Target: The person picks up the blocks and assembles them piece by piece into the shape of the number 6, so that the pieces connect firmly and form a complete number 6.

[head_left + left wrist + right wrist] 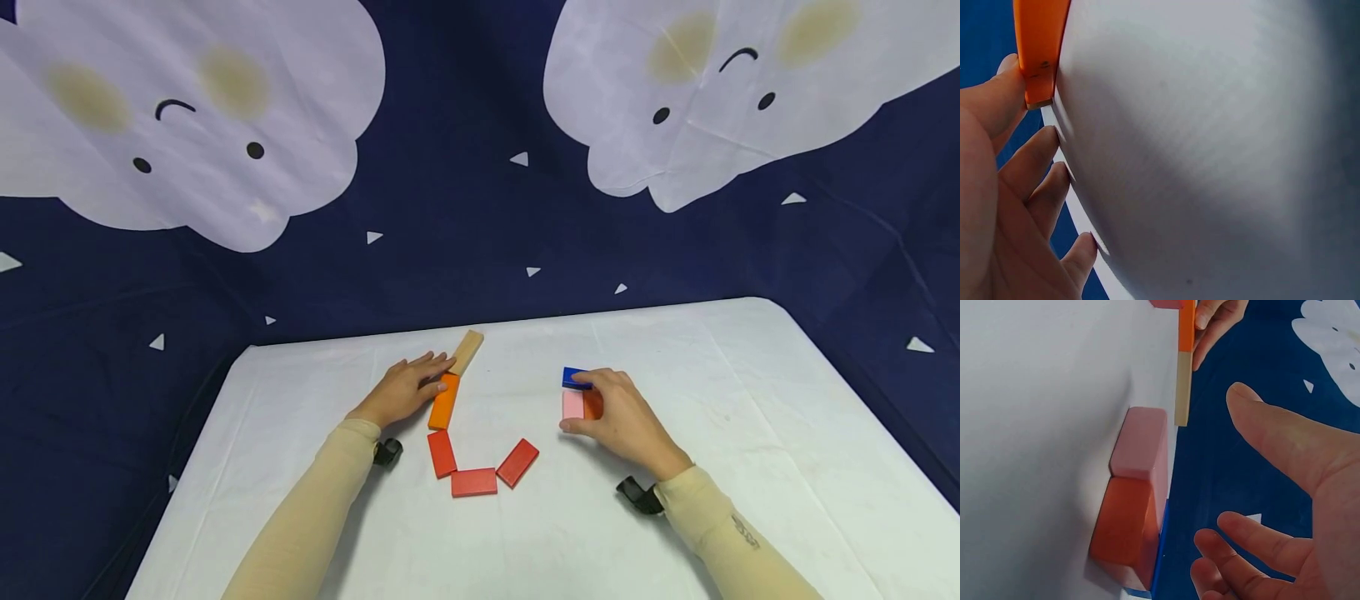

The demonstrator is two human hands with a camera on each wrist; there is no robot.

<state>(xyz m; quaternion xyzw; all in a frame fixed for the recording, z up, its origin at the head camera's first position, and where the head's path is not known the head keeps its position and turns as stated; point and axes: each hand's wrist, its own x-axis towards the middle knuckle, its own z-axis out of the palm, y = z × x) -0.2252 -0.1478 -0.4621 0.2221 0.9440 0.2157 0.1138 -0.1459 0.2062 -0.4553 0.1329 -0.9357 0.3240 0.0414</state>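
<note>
My left hand point(405, 387) lies beside a long orange block point(444, 404), its thumb at the block's side and its fingers loosely extended. Its fingertips reach the near end of a pale wooden block point(470, 346) adjoining the orange one. On the right, my right hand point(626, 421) spans a blue block point(572, 377), a pink block point(572, 405) and a red-orange block point(592, 406). Its thumb and fingers are spread apart. In the right wrist view the pink block point(1140, 440) and red-orange block point(1124, 522) sit side by side, with a gap to the thumb.
Below the orange block, a red block point(442, 454), a second red block point(474, 482) and a third red block point(517, 463) continue a curved row. All lie on a white-covered table point(675, 350). Behind its far edge hangs a dark blue cloth point(450, 208) with clouds.
</note>
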